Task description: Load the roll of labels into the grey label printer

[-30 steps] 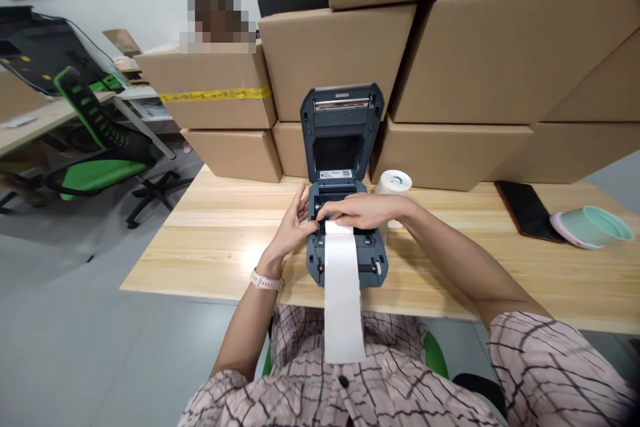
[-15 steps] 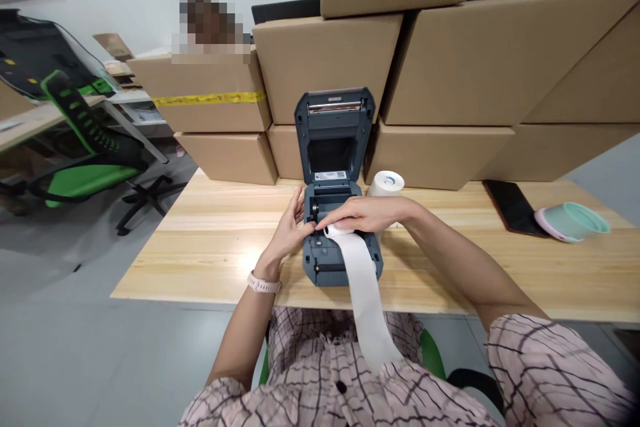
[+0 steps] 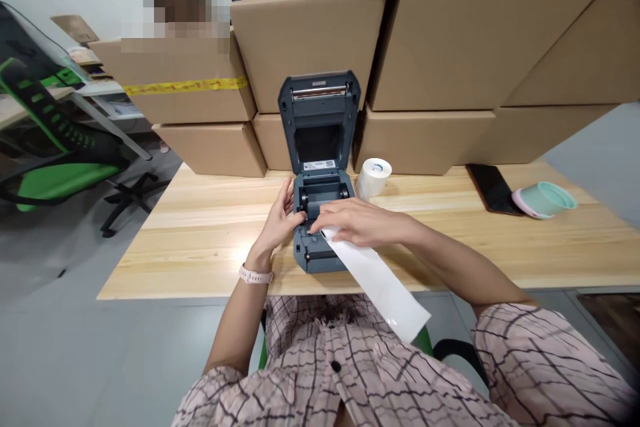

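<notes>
Right hand [image 3: 361, 221]: grip closed on strip [image 3: 384, 290], its rolled upper end mostly under the fingers, over printer's [image 3: 325, 261] front right part; free end hangs past desk [image 3: 195, 240] edge. Left hand [image 3: 275, 225]: grip open, thumb on printer's left rim, fingers alongside. Printer on desk, lid up, bay partly covered by right hand. Person behind boxes [image 3: 310, 47] pixelated; chair [image 3: 65, 173] left of printer, cut off by frame. Desk pale wood, floor grey. Roll [image 3: 375, 180] just right of printer; phone [image 3: 493, 188] and cup [image 3: 546, 200] farther right, cup's contents can't be made out. Boxes stacked behind printer, upper ones cut off, insides hidden.
</notes>
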Available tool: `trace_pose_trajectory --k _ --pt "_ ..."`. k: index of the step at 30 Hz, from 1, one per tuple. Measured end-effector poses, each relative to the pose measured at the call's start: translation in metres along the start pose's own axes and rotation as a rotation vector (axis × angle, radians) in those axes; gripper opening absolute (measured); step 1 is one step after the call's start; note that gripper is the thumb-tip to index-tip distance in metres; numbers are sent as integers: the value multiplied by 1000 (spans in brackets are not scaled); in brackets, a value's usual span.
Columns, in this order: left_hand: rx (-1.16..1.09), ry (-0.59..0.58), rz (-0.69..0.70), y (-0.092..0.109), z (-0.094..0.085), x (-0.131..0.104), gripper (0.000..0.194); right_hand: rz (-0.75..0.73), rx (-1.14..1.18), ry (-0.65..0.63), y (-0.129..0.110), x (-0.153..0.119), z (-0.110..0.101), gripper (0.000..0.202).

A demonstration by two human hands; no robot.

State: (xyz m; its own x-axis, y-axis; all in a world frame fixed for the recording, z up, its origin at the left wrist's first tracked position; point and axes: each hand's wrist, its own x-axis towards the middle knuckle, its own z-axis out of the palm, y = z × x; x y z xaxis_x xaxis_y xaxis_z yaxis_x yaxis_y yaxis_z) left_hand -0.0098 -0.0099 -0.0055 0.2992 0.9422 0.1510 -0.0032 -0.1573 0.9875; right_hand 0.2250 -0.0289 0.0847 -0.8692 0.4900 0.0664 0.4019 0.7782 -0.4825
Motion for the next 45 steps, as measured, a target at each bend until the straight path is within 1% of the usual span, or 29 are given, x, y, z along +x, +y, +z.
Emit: trace_pose_trajectory --k 1,3,5,7,8,10,12,15,17,20,22,25,28,31,34,35,37,38,39,40,42,43,45 --pt "3 -3 0 -1 0 0 105 9 11 40 -4 -5 1 37" --pt "-2 -4 1 -1 0 1 105 3 105 150 -10 -21 -6 36" --pt "-12 1 -2 0 1 1 105 12 218 311 -10 -47 -20 38" --pt "-15 9 -5 2 2 0 104 92 290 453 -2 -79 -35 44" --pt "-12 9 -8 2 2 0 104 155 317 491 6 -95 -41 43" --pt "-7 12 -11 3 2 0 104 300 397 496 27 -124 -43 40" --pt "7 12 -17 3 2 0 104 425 511 485 54 -143 -35 39" --pt "27 9 -18 2 1 -1 104 541 683 519 94 -156 -12 48" --pt "24 12 -15 2 1 -1 104 572 725 572 113 -159 2 54" --pt "17 25 -24 2 0 -2 104 582 685 637 130 -158 17 64" --pt "18 33 -34 3 0 -2 104 583 656 650 135 -156 21 64" --pt "25 39 -48 4 0 -2 103 593 621 646 134 -152 23 56" --pt "34 38 -54 5 0 -2 104 601 437 587 129 -145 19 49" --pt "44 39 -60 5 0 -2 104 553 205 465 126 -138 14 41" --pt "50 42 -64 5 0 -2 105 533 140 405 126 -136 10 31" --pt "50 44 -64 6 0 -2 106 530 146 387 125 -137 9 33" --pt "45 44 -69 6 0 -2 106 517 189 352 124 -140 4 49" --pt "42 44 -73 7 0 -2 105 514 223 356 123 -141 -1 60" --pt "39 44 -77 7 1 -2 105 518 257 389 123 -142 -6 70" --pt "35 43 -78 7 1 -2 105 528 290 448 123 -142 -12 75" --pt "22 37 -70 7 1 -2 107 556 356 578 128 -135 -24 77" --pt "13 30 -63 7 1 -2 108 563 400 607 132 -129 -28 77" --pt "-2 5 -55 7 1 -1 109 574 509 568 143 -110 -33 83"
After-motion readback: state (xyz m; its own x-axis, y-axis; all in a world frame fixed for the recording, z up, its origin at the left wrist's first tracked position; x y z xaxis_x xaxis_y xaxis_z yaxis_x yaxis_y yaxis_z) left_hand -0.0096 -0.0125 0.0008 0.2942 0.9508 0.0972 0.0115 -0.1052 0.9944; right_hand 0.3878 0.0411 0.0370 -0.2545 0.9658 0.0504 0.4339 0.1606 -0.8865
